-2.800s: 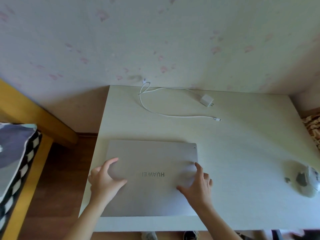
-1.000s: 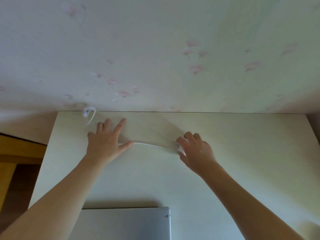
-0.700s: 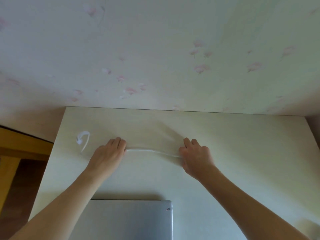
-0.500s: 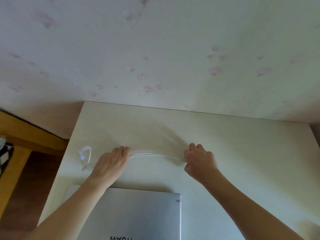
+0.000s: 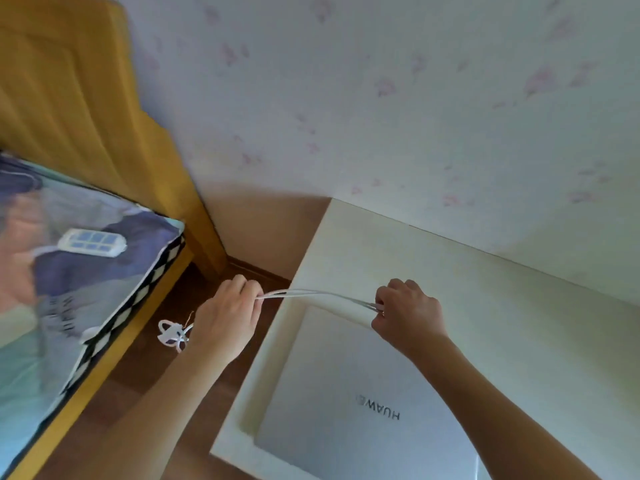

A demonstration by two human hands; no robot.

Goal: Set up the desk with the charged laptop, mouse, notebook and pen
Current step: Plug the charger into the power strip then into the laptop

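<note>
A closed silver laptop (image 5: pixel 353 403) lies on the pale desk (image 5: pixel 519 323) near its left edge. The white charger cable (image 5: pixel 311 294) is stretched in the air between my two hands. My left hand (image 5: pixel 225 313) grips it beyond the desk's left edge, above the floor, and a looped end of the cable (image 5: pixel 171 334) dangles below that hand. My right hand (image 5: pixel 408 311) is shut on the cable's other part above the laptop's far corner. The charger plug is hidden in my right hand. Mouse, notebook and pen are out of view.
A bed with a yellow wooden frame (image 5: pixel 86 98) and patterned bedding (image 5: pixel 69 271) stands left of the desk. A white power strip (image 5: pixel 91 242) lies on the bedding. A strip of brown wooden floor (image 5: pixel 138 393) separates bed and desk. The flowered wall (image 5: pixel 415 98) runs behind.
Both hands have lifted the cable off the desk and carried it left. My left hand has passed the desk's edge, and the view has swung left, bringing the bed and power strip into sight.
</note>
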